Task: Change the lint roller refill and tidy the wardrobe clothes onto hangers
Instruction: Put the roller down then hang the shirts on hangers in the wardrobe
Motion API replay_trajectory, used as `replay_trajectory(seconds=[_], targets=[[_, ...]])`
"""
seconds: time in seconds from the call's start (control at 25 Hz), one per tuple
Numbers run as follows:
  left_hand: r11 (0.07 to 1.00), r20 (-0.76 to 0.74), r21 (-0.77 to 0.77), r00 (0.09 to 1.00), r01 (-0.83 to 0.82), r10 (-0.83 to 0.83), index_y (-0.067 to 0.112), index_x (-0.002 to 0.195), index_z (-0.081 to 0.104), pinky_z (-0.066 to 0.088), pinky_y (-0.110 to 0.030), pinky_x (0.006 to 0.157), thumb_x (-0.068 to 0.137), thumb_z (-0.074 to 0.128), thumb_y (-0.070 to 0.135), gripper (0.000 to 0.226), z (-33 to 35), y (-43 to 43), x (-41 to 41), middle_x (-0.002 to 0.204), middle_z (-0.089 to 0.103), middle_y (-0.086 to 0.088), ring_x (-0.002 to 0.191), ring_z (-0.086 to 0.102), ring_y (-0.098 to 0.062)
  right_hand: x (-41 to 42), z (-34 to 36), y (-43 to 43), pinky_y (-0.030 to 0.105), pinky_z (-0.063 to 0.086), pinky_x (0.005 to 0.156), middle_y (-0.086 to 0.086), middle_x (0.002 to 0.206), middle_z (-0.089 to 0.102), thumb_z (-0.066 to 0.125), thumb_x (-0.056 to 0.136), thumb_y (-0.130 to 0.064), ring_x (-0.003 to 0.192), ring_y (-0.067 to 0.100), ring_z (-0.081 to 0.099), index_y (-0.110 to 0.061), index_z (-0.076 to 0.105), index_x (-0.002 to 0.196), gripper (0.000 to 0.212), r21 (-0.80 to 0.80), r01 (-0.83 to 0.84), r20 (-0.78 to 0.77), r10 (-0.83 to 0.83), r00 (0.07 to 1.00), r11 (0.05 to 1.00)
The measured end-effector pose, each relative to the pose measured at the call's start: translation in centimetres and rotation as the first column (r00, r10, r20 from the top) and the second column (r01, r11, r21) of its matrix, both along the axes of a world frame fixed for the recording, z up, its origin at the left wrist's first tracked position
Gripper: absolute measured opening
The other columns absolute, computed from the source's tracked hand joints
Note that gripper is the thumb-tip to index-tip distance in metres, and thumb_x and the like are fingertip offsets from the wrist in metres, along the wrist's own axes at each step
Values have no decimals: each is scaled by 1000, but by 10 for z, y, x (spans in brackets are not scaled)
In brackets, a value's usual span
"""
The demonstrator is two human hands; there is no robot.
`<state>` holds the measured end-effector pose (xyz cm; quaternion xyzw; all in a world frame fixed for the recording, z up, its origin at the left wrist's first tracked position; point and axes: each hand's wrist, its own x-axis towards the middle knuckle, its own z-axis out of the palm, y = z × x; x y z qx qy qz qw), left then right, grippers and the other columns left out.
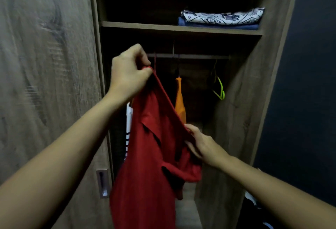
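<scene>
**Two hands on a red shirt at the wardrobe rail**

Two bare hands hold one red shirt point(152, 156) up in front of the open wardrobe point(236, 101). The left hand point(129, 76) is raised near the left end of the hanging rail point(190, 56), its fingers and thumb curled tight and pinching the top point of the cloth. The right hand point(201, 145) is lower and further right, its fingers curled into the shirt's edge and gripping a fold of it. Between the two hands the fabric runs in a taut slanting line, and the rest hangs down loose past the bottom edge of the view.

A thin red hook point(155, 61) stands just beside the left fingertips and points up toward the rail; I cannot tell whether it is caught on the rail.

Behind the shirt, a white striped garment point(128, 125) hangs at the rail's left end. An orange garment point(180, 99) hangs near the rail's middle, and an empty lime-green hanger point(220, 88) hangs near its right end.

Above the rail, at the right end of the shelf point(145, 25), a patterned white cloth point(223, 16) lies folded on top of a folded blue one point(218, 26).

The wood-grain door point(45, 83) fills the left side, with a recessed handle point(103, 183) near its lower inner edge.
</scene>
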<state>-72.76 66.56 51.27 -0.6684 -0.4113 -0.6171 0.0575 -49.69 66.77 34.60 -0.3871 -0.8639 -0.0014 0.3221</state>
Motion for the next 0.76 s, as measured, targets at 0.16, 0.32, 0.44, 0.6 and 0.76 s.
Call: replay_trajectory(seconds=[0.16,0.32,0.44,0.6,0.76], targets=[[922,-143,-331,955,200,-258,34,50,63,47,-18,83,64,54,-7,45,-25,29,-58,76,69,24,81,62,7,36,12,22,30,58,65,10,130,51,35,86,-24,84,27,69,-36,44,119,36,157,-16,307,-33,951,988],[816,-629,-570,689,-96,-359,33,89,76,39,-1,85,64,50,-12,58,-67,45,-75,113,67,9,108,60,-4,47,38,36,29,47,86,0,130,50,47,87,-9,110,20,58,-29,60,116,37,64,232,313,-240,919,971],[822,-547,-566,776,-65,-315,19,97,75,49,-10,82,67,48,-15,53,-91,59,-59,98,74,0,92,67,-7,46,37,38,32,46,90,-3,138,38,57,78,-6,120,20,50,-27,46,131,59,-95,346,466,-265,844,933],[797,-583,-590,751,-129,-310,20,92,76,44,-5,64,69,48,-9,47,-97,73,-25,77,67,11,68,59,8,69,39,33,30,45,79,-8,141,31,57,71,-5,121,21,48,-36,39,134,73,-199,453,568,-274,776,869],[673,-580,-736,585,-78,-567,35,88,71,48,-23,89,80,62,5,32,-101,91,16,94,70,8,97,64,-7,100,80,35,32,40,94,-7,135,48,48,73,-2,125,18,45,-35,54,124,60,-64,547,521,-440,732,834]])
